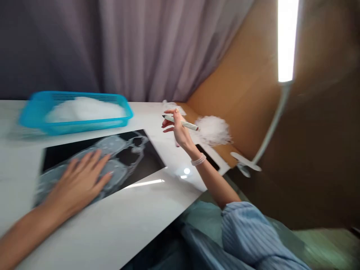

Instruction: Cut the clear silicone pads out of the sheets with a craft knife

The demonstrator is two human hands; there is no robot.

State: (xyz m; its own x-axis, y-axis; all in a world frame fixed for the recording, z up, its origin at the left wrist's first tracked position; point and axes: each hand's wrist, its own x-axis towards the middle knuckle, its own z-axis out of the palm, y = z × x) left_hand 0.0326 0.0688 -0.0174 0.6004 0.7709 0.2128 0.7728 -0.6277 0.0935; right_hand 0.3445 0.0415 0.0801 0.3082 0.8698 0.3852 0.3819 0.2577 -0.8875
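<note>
My left hand [84, 178] lies flat with its fingers spread over a dark sheet [152, 157]. Under that hand, a pale grey, lace-like piece [112, 144] rests on the sheet; part of it is covered by my palm and fingers. Raised above the table's right part, my right hand [180, 127] holds a white pen or pencil [191, 125]. Its dark tip points left, and the other end sticks out past the thumb. Some of the right fingers are stretched out. A beaded bracelet [198, 159] circles my right wrist.
A blue plastic basket [92, 128] with white fluffy stuffing [87, 108] stands at the back left. Loose white fluff [215, 129] and a dark phone [209, 157] lie at the right. A lit lamp [287, 41] is clipped at the table's right edge. A curtain [140, 48] hangs behind.
</note>
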